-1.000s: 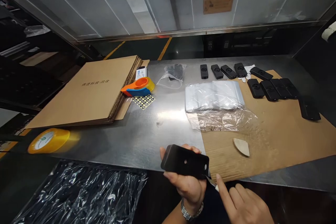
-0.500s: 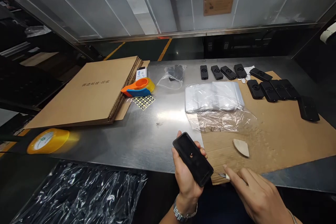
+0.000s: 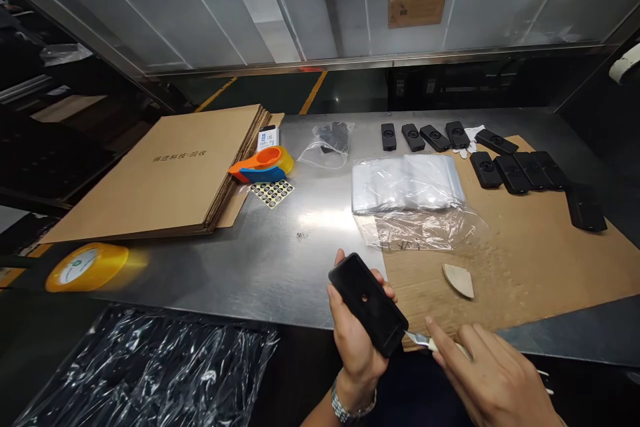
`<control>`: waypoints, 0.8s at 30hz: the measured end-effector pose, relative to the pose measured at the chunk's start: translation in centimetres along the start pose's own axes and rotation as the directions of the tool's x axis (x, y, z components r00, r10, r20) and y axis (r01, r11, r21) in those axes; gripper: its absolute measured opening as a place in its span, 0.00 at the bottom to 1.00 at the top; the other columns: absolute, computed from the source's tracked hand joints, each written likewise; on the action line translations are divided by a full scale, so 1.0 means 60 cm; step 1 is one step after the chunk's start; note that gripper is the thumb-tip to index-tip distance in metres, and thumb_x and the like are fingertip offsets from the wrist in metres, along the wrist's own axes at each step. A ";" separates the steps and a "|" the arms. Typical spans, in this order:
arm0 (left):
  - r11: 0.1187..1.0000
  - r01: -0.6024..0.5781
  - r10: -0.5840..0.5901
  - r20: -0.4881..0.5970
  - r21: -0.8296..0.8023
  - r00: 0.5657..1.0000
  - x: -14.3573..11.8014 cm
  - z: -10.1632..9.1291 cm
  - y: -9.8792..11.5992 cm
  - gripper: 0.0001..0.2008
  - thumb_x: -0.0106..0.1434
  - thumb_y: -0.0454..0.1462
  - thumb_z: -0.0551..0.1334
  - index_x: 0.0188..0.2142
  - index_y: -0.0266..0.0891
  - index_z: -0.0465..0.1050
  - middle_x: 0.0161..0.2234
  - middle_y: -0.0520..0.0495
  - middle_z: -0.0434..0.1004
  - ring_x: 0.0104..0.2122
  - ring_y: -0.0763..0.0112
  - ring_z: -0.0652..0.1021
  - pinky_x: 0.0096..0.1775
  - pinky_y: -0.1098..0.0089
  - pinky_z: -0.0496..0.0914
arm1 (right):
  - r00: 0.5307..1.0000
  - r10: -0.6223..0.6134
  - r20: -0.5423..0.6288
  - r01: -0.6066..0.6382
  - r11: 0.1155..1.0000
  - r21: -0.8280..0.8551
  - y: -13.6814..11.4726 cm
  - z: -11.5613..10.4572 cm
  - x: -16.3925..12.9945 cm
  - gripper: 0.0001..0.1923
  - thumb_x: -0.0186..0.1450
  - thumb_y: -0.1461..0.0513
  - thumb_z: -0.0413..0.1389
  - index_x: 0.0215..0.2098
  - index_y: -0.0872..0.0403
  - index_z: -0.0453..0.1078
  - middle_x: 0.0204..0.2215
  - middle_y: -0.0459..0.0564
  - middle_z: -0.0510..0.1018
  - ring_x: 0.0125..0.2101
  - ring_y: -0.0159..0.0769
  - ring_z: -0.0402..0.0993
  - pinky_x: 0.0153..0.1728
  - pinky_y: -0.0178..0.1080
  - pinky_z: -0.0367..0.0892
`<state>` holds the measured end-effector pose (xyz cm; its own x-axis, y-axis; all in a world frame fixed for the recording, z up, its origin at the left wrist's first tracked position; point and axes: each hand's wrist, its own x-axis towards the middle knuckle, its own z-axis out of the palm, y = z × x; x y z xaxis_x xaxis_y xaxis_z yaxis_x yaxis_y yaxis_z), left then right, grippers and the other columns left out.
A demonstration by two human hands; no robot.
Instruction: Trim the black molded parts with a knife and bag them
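Black case (image 3: 369, 303) is clasped in curled left hand (image 3: 355, 345); part-hidden knife (image 3: 424, 341), gripped in bent-fingered right hand (image 3: 493, 367), overlaps lower edge of cardboard (image 3: 530, 267).

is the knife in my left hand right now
No, the right hand holds the knife, while the left hand holds a black case.

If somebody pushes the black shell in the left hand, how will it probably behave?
The black shell probably feels stiff: its edges look straight in the left hand. It is likely fairly light, as its face looks recessed. Its flat, boxy form should resist rolling.
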<state>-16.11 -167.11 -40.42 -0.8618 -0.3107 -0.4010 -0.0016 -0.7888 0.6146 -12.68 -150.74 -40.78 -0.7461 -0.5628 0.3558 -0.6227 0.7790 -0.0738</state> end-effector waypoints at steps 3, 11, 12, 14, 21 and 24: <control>1.000 -0.015 0.015 0.004 -0.005 1.000 -0.003 0.000 -0.002 0.26 0.62 0.53 0.48 0.59 0.56 0.51 0.29 0.49 0.71 0.24 0.72 0.73 0.28 0.73 0.69 | 1.000 0.003 0.006 -0.003 1.000 -0.003 0.000 0.001 0.000 0.16 0.68 0.62 0.45 0.50 0.55 0.67 0.22 0.46 0.64 0.22 0.29 0.62 0.25 0.34 0.55; 0.999 -0.036 0.036 0.028 0.005 0.999 -0.003 -0.001 -0.008 0.25 0.62 0.53 0.48 0.59 0.60 0.51 0.29 0.49 0.71 0.25 0.72 0.73 0.27 0.73 0.69 | 1.000 0.028 0.005 -0.028 0.999 -0.024 -0.001 0.005 -0.008 0.16 0.68 0.61 0.45 0.50 0.53 0.68 0.22 0.46 0.65 0.23 0.29 0.62 0.26 0.35 0.55; 0.999 -0.035 0.035 0.032 0.007 0.999 -0.003 -0.002 -0.008 0.25 0.62 0.53 0.48 0.59 0.60 0.51 0.29 0.49 0.71 0.25 0.72 0.73 0.27 0.73 0.69 | 1.000 0.029 0.002 -0.029 0.999 -0.037 -0.001 0.006 -0.009 0.16 0.68 0.61 0.45 0.50 0.53 0.67 0.22 0.46 0.65 0.23 0.29 0.62 0.26 0.35 0.54; 1.000 -0.027 0.027 0.040 0.014 0.999 -0.002 -0.003 -0.007 0.26 0.62 0.53 0.48 0.59 0.59 0.50 0.30 0.49 0.71 0.25 0.71 0.72 0.27 0.73 0.69 | 0.999 0.034 -0.007 -0.034 0.998 -0.055 -0.001 0.007 -0.008 0.16 0.68 0.61 0.45 0.51 0.52 0.67 0.22 0.46 0.65 0.22 0.30 0.61 0.26 0.36 0.54; 0.998 0.030 -0.031 0.027 0.059 0.999 -0.001 -0.004 -0.004 0.25 0.63 0.53 0.48 0.59 0.58 0.52 0.29 0.49 0.71 0.25 0.73 0.73 0.29 0.73 0.70 | 1.000 -0.012 -0.028 0.013 0.999 0.047 0.008 0.004 -0.002 0.15 0.68 0.63 0.44 0.49 0.56 0.67 0.20 0.45 0.64 0.21 0.29 0.61 0.25 0.35 0.53; 0.996 0.059 -0.062 0.036 0.070 0.997 0.002 -0.004 -0.004 0.25 0.63 0.53 0.48 0.58 0.57 0.53 0.29 0.49 0.71 0.25 0.72 0.73 0.29 0.72 0.70 | 1.000 -0.008 0.010 0.006 0.990 0.143 0.013 0.004 -0.003 0.15 0.69 0.63 0.43 0.50 0.57 0.65 0.22 0.45 0.66 0.22 0.29 0.64 0.24 0.34 0.55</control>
<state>-16.08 -167.05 -40.76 -0.8778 -0.2421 -0.4134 -0.0880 -0.7667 0.6359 -13.10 -150.10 -41.09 -0.7437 -0.5713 0.3473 -0.6546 0.7279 -0.2043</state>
